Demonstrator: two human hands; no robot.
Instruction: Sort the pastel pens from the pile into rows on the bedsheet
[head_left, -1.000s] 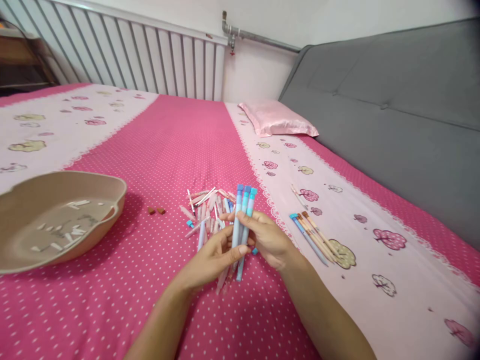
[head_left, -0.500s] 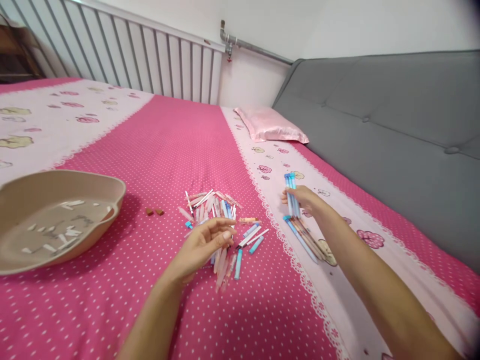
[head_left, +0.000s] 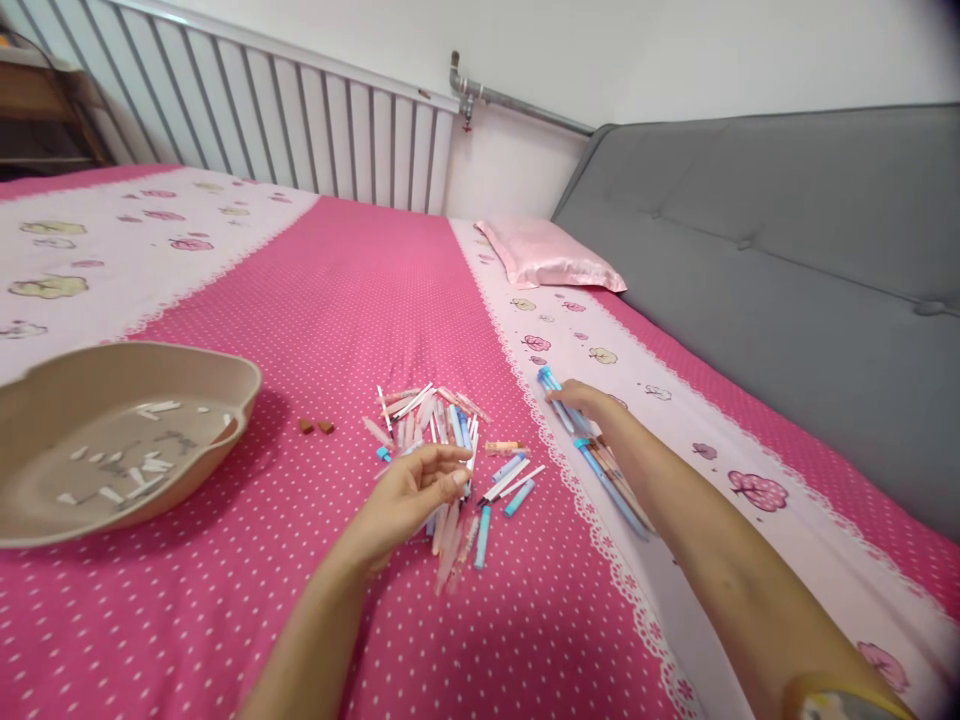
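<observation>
My right hand (head_left: 596,408) is closed around a few light-blue pens (head_left: 550,382), which tilt with their capped ends up and to the left. Just below it, a row of blue and brownish pens (head_left: 611,488) lies on the pale floral strip of the bedspread. My left hand (head_left: 412,490) hovers over a loose pile of pen parts (head_left: 411,428), fingers stretched and thumb apart, nothing visible in it. White sticks, pink barrels and blue caps make up the pile; the hand hides part of it. A loose turquoise cap (head_left: 483,537) lies at its near side.
A beige tub (head_left: 127,365) on the left contains small white pieces. Two small brown pieces (head_left: 315,426) lie between tub and pile. Farther back are a pink pillow (head_left: 551,255), a grey padded headboard (head_left: 787,230) and a white radiator (head_left: 300,120).
My right hand has lowered and shifted left with the blue pens, which have gone from nearly upright to slanted. My left hand stays over the pile. The view has shifted slightly.
</observation>
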